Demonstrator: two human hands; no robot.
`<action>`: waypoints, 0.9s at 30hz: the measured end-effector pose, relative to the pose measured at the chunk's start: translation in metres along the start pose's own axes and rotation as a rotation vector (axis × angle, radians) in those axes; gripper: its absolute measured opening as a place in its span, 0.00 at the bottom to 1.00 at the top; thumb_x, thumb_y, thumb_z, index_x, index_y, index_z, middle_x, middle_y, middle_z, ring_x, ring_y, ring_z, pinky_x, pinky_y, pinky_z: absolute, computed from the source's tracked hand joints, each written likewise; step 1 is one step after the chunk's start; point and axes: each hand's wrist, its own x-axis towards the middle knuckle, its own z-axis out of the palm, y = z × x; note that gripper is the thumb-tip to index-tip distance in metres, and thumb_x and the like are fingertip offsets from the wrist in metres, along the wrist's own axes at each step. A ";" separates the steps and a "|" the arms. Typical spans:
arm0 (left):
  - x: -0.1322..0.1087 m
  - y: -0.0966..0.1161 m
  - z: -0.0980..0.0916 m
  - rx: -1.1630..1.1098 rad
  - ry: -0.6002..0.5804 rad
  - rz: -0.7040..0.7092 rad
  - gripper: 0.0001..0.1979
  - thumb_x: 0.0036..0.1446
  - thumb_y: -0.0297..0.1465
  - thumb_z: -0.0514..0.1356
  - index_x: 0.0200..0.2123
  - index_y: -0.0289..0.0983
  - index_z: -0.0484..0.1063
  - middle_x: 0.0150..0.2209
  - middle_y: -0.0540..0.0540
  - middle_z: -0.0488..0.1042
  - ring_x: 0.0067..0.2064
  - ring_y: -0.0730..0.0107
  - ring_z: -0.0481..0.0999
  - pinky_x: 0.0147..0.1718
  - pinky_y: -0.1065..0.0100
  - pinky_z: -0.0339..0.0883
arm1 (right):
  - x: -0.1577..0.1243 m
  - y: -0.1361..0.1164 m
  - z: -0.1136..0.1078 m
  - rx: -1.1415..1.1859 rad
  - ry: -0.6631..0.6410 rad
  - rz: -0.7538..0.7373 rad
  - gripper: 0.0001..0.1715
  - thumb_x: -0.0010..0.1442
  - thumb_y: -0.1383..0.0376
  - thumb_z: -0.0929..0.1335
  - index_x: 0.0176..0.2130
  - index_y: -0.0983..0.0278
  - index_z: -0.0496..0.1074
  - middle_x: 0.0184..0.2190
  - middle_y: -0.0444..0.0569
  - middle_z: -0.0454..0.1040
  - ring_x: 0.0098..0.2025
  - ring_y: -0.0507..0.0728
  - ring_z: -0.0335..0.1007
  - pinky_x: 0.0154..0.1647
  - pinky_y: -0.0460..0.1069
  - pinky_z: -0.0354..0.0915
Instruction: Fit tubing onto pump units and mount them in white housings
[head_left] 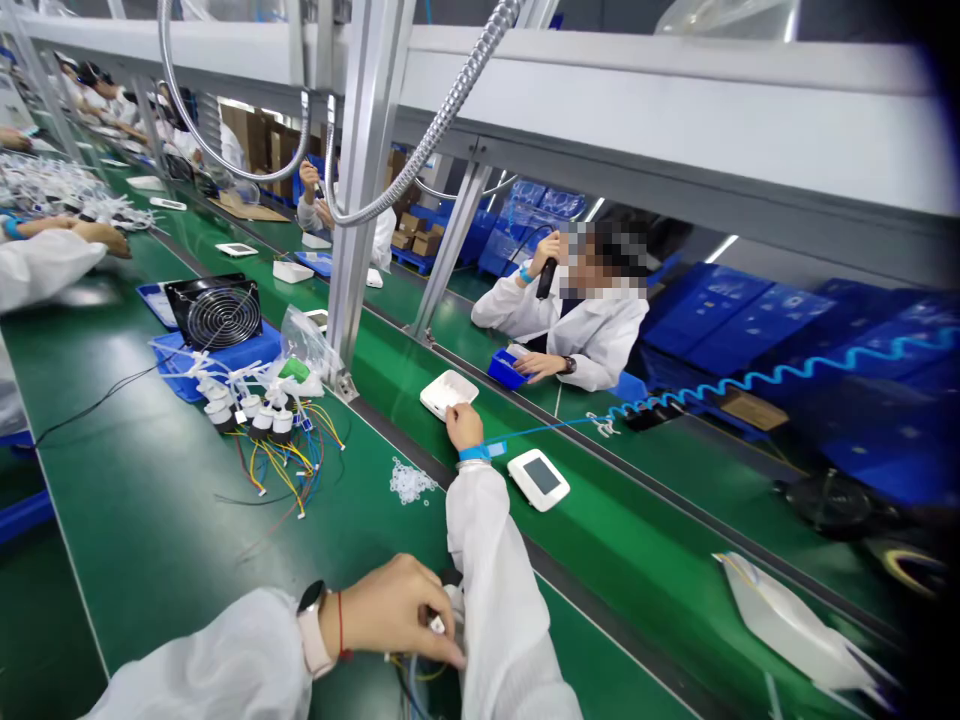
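Fingers of the left hand (399, 605) curl round one white connector (436, 625); right hand (466, 428), grip unclear, touches one white casing (447, 388) at its eleven o'clock.

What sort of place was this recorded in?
Most likely an electronics assembly line: a long green belt bears a shallow white plastic housing, wired white cylindrical parts lie clustered nearby, and a person in a white coat is across the belt.

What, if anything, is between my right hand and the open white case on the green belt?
Nothing visible: your right hand is at the near edge of the white case, its fingertips apparently touching it. The blue cord runs off to the right, away from the case.
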 end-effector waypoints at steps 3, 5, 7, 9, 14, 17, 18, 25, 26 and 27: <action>-0.002 -0.003 -0.005 -0.198 -0.246 -0.066 0.13 0.43 0.34 0.66 0.35 0.35 0.76 0.23 0.50 0.72 0.24 0.77 0.71 0.23 0.81 0.62 | -0.018 -0.001 -0.021 -0.033 0.143 0.013 0.20 0.58 0.59 0.58 0.18 0.63 0.60 0.23 0.49 0.66 0.27 0.53 0.62 0.29 0.47 0.57; -0.003 0.000 -0.010 -0.215 -0.335 -0.073 0.13 0.46 0.28 0.63 0.38 0.35 0.75 0.25 0.49 0.73 0.26 0.76 0.72 0.24 0.81 0.64 | -0.036 -0.004 -0.037 -0.046 0.224 0.011 0.21 0.58 0.58 0.57 0.17 0.62 0.57 0.21 0.48 0.65 0.25 0.52 0.59 0.27 0.47 0.55; -0.004 0.005 -0.015 -0.111 -0.311 -0.023 0.11 0.48 0.27 0.62 0.37 0.34 0.76 0.29 0.48 0.73 0.27 0.76 0.72 0.26 0.79 0.65 | -0.058 -0.005 -0.055 -0.058 0.283 0.012 0.22 0.59 0.58 0.56 0.16 0.61 0.55 0.20 0.47 0.63 0.24 0.52 0.58 0.27 0.47 0.54; -0.005 0.012 -0.020 0.092 -0.211 0.046 0.09 0.49 0.30 0.62 0.35 0.36 0.77 0.36 0.45 0.72 0.32 0.73 0.72 0.32 0.75 0.66 | -0.088 -0.004 -0.076 -0.071 0.319 0.027 0.22 0.59 0.58 0.56 0.16 0.60 0.54 0.18 0.47 0.63 0.23 0.52 0.58 0.27 0.48 0.54; -0.010 0.028 -0.023 0.599 -0.009 0.222 0.04 0.51 0.32 0.61 0.30 0.41 0.76 0.58 0.47 0.57 0.57 0.52 0.55 0.52 0.54 0.52 | -0.198 0.003 -0.137 -0.082 0.425 -0.020 0.18 0.59 0.63 0.59 0.19 0.61 0.62 0.20 0.48 0.68 0.25 0.53 0.62 0.28 0.48 0.58; -0.012 0.037 -0.020 0.653 -0.111 0.313 0.06 0.53 0.31 0.58 0.29 0.39 0.75 0.43 0.44 0.72 0.49 0.59 0.65 0.52 0.56 0.51 | -0.269 -0.002 -0.168 -0.140 0.417 -0.084 0.12 0.58 0.67 0.61 0.24 0.60 0.66 0.23 0.49 0.71 0.27 0.54 0.66 0.29 0.49 0.61; -0.012 0.040 -0.018 0.642 -0.163 0.326 0.06 0.52 0.31 0.58 0.29 0.38 0.74 0.34 0.45 0.74 0.41 0.63 0.69 0.49 0.59 0.54 | -0.289 -0.005 -0.175 -0.165 0.386 -0.103 0.11 0.57 0.68 0.61 0.24 0.60 0.67 0.23 0.49 0.71 0.26 0.53 0.66 0.29 0.48 0.61; -0.007 0.061 -0.014 0.184 -0.505 0.150 0.05 0.50 0.28 0.59 0.30 0.37 0.76 0.26 0.49 0.76 0.28 0.74 0.74 0.28 0.77 0.61 | -0.348 -0.018 -0.191 -0.134 0.144 -0.104 0.11 0.57 0.69 0.63 0.24 0.62 0.68 0.22 0.48 0.71 0.25 0.53 0.66 0.27 0.48 0.61; -0.005 0.064 -0.015 0.097 -0.557 0.104 0.06 0.51 0.29 0.60 0.32 0.36 0.76 0.27 0.48 0.76 0.29 0.74 0.74 0.28 0.78 0.62 | -0.348 -0.019 -0.192 -0.113 0.118 -0.075 0.12 0.57 0.68 0.62 0.23 0.62 0.68 0.21 0.48 0.70 0.24 0.53 0.65 0.27 0.48 0.61; -0.004 0.067 -0.018 0.018 -0.604 0.058 0.08 0.51 0.31 0.60 0.34 0.34 0.75 0.28 0.47 0.77 0.30 0.73 0.75 0.29 0.78 0.64 | -0.347 -0.023 -0.194 -0.081 0.103 -0.046 0.13 0.57 0.66 0.63 0.22 0.61 0.68 0.20 0.48 0.69 0.24 0.53 0.65 0.27 0.48 0.61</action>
